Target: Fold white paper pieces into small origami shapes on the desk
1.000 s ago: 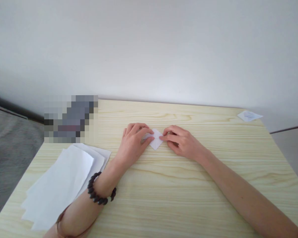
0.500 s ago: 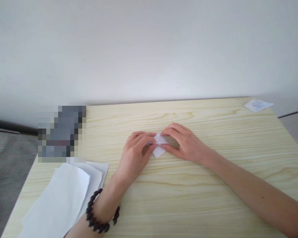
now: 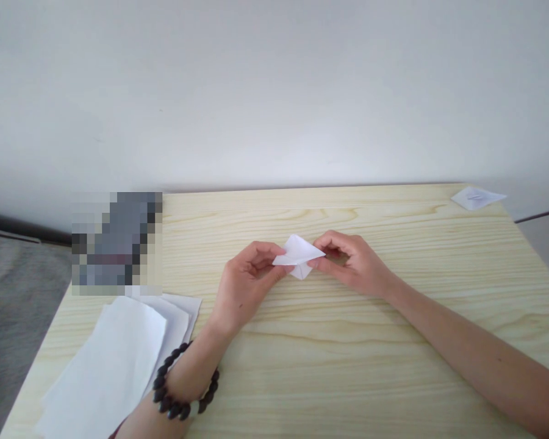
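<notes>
Over the middle of the table is a small folded piece of white paper point(image 3: 298, 251), with pointed corners left and right and a smaller point facing me. My left hand point(image 3: 249, 280) pinches its left side between thumb and fingers. On the other side, my right hand point(image 3: 352, 262) grips the right corner with thumb and forefinger, the other fingers curled in. A dark bead bracelet point(image 3: 165, 402) circles my left wrist. Part of the paper's edges is hidden behind my fingertips.
Several loose white sheets point(image 3: 105, 353) lie fanned at the table's left. Behind them is a dark, pixelated object point(image 3: 123, 238). Another folded white paper point(image 3: 478, 197) sits at the far right corner. The pale wooden table point(image 3: 348, 366) meets a white wall point(image 3: 302, 91).
Both hands have shifted slightly, the right one to the right. The folded paper now shows a wider, flatter upper face between the hands, where before my fingers pressed along its middle crease.
</notes>
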Motion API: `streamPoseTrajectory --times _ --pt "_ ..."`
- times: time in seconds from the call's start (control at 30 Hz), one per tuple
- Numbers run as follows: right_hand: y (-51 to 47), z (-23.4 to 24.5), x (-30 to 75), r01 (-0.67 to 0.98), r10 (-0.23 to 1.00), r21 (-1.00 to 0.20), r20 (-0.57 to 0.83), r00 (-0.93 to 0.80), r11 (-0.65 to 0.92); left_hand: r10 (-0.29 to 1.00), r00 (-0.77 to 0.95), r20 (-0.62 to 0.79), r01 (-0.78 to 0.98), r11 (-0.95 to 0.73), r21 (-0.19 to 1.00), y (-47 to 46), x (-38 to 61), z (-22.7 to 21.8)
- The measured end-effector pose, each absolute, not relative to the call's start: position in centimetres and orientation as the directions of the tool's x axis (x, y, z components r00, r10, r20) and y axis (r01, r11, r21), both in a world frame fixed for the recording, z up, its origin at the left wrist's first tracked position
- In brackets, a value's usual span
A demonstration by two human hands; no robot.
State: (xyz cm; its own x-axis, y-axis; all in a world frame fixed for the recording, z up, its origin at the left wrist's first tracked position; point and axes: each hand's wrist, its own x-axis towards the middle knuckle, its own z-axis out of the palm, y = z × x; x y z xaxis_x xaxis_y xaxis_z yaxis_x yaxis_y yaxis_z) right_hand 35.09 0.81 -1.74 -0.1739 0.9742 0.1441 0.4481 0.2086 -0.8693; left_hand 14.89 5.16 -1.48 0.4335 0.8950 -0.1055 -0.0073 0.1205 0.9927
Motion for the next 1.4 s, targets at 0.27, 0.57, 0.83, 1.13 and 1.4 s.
streamPoseTrajectory --times 0.27,0.57,0.83,1.13,1.4 --pt "0.6 -1.3 35.1 0.488 0.939 -0.819 0.169 -0.299 0.302 0.818 0.529 -0.224 0.078 0.216 0.973 5.1 14.6 -0.5" --pt "0.8 -1.4 35.1 0.476 0.895 -0.778 0.243 -0.373 0.410 0.771 0.590 -0.240 0.084 0.237 0.968 5.3 14.6 -0.1" --pt "1.1 -1.3 36.0 0.416 0.893 -0.864 0.080 -0.442 0.283 0.719 0.658 -0.222 0.063 0.241 0.968 5.9 14.4 -0.1" --pt "1.0 -1.5 35.8 0.522 0.902 -0.767 0.168 -0.399 0.373 0.755 0.625 -0.196 0.078 0.190 0.979 5.4 14.2 -0.8" --pt "1.0 -1.8 35.3 0.547 0.853 -0.678 0.248 -0.459 0.492 0.753 0.615 -0.233 0.156 0.173 0.972 5.0 14.9 -0.5"
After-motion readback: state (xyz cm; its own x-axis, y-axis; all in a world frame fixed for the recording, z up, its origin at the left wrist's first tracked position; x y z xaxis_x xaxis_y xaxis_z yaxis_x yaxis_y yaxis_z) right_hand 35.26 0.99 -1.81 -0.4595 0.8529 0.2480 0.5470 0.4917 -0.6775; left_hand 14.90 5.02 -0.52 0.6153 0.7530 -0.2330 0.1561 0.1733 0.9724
